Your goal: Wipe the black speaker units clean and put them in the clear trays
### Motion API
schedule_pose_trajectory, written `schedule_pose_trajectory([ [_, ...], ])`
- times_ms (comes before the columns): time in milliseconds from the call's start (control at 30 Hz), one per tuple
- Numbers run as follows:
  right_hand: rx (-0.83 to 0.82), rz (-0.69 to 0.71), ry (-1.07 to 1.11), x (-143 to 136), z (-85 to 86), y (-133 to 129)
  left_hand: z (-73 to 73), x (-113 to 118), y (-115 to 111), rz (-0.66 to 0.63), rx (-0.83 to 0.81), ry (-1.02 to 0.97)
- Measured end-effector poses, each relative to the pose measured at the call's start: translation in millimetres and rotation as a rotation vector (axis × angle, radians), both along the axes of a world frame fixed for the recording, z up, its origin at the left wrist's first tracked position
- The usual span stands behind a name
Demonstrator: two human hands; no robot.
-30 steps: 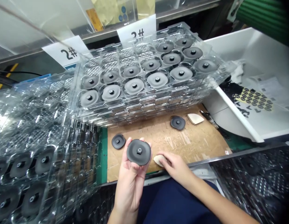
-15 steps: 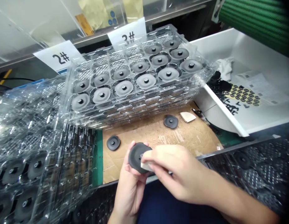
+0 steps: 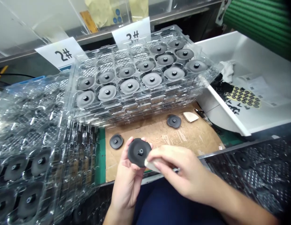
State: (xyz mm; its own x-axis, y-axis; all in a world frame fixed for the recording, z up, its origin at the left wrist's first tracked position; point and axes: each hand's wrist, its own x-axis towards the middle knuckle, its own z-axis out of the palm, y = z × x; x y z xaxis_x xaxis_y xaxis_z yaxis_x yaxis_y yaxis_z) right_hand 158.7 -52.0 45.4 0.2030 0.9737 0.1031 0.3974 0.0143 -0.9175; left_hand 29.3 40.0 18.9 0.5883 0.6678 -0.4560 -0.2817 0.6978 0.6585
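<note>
A round black disc with a raised hub at its centre (image 3: 136, 152) is gripped around its edge by my left hand (image 3: 129, 178), hub facing up. My right hand (image 3: 180, 168) pinches a white wedge-shaped pad (image 3: 153, 165), whose tip is at the lower right rim of the disc; whether it touches cannot be made out. On the brown cardboard (image 3: 157, 139), a similar dark disc (image 3: 116, 141) lies to the left. Another disc (image 3: 174, 121) lies farther back on the right, close to a second cream wedge pad (image 3: 190, 117).
Stacked clear plastic trays (image 3: 136, 103) with several discs in their pockets stand behind the cardboard. More trays (image 3: 42, 150) rise at the left. A white bin (image 3: 272, 115) at right holds a yellow sticker sheet (image 3: 245, 96). A green ribbed hose (image 3: 262, 25) hangs upper right.
The pad in my right hand has moved from beside the disc's hub out to its lower right rim, uncovering the hub. My left hand and the disc have shifted slightly up and left.
</note>
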Motion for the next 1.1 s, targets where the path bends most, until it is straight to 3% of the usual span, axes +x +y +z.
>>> schedule_pose_trajectory([
  [67,-0.161,0.012,0.053,-0.3,-24.4,-2.1,-5.0,-7.3,3.0,0.003,-0.025,-0.006],
  [200,-0.308,-0.178,0.019,-2.0,-92.3,-19.6,-9.5,-20.9,6.1,-0.017,-0.096,-0.043],
  [267,-0.33,-0.208,0.002,-2.2,-110.5,-26.2,-8.4,-24.0,5.6,-0.027,-0.128,-0.064],
  [300,-0.334,-0.22,-0.002,-1.8,-111.2,-27.1,-7.5,-24.8,5.4,-0.032,-0.138,-0.068],
  [367,-0.33,-0.257,-0.005,-1.0,-95.7,-22.1,-5.9,-25.7,4.9,-0.046,-0.143,-0.064],
  [467,-0.233,-0.317,0.003,-6.3,-45.7,-0.9,-5.6,-26.5,3.8,-0.043,-0.124,-0.055],
  [500,-0.135,-0.317,0.007,-11.1,-28.2,7.8,-6.4,-27.3,3.2,-0.034,-0.119,-0.059],
  [567,0.068,-0.232,-0.054,-23.5,0.0,23.8,-9.3,-30.4,1.9,-0.033,-0.139,-0.079],
  [633,0.128,-0.072,-0.121,-35.4,15.9,35.1,-13.2,-36.1,1.2,-0.054,-0.192,-0.073],
  [700,0.023,0.111,-0.141,-42.7,21.3,42.4,-16.4,-42.5,1.1,-0.049,-0.223,-0.028],
  [767,-0.089,0.207,-0.149,-46.7,20.1,49.4,-16.8,-46.9,0.9,-0.03,-0.212,0.025],
  [933,0.14,0.057,-0.216,-55.3,12.5,58.9,-8.1,-49.3,2.2,-0.024,-0.179,0.03],
  [1033,0.023,0.198,-0.107,-50.8,18.8,41.8,-6.3,-52.8,5.3,-0.017,-0.191,-0.033],
  [1100,-0.098,0.168,-0.131,-43.9,24.6,27.9,-7.0,-54.4,6.4,-0.059,-0.196,-0.067],
])
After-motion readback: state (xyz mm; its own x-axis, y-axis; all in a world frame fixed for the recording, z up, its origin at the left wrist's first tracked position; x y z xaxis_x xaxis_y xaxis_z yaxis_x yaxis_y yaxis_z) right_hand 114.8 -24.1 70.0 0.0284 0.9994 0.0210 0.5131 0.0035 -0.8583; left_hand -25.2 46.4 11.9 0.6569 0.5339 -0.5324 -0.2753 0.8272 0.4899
